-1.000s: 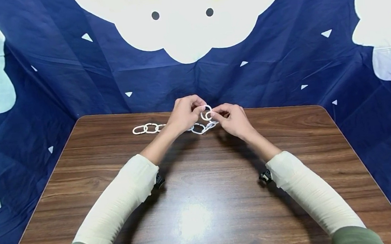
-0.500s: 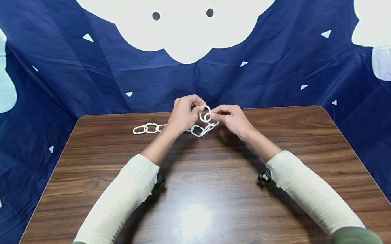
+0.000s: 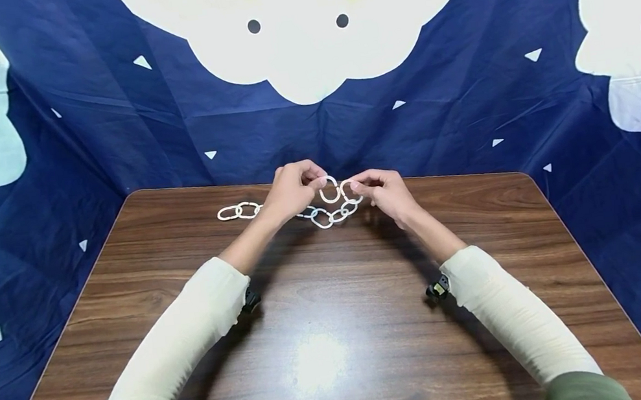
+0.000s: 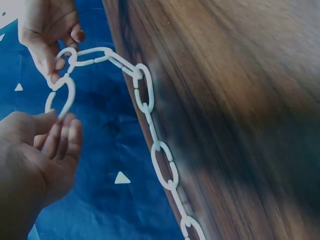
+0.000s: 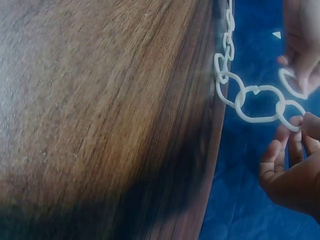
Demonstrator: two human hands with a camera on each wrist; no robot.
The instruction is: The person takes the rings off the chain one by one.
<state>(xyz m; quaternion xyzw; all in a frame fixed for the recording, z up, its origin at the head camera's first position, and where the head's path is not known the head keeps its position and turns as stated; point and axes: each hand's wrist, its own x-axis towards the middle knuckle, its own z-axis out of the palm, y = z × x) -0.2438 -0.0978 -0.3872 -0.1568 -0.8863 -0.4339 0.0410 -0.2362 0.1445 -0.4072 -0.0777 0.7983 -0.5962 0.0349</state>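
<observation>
Near the far table edge (image 3: 459, 179), the left hand (image 3: 291, 191) pinches an oval link (image 4: 71, 93) just left of the chain-end link (image 5: 285, 123) the right hand (image 3: 388, 194) pinches

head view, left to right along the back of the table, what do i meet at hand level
Left end of the white chain, left hand, white link it pinches, second white link, right hand pinching that second one.

Left hand (image 3: 293, 191), right hand (image 3: 386, 194); just apart
</observation>
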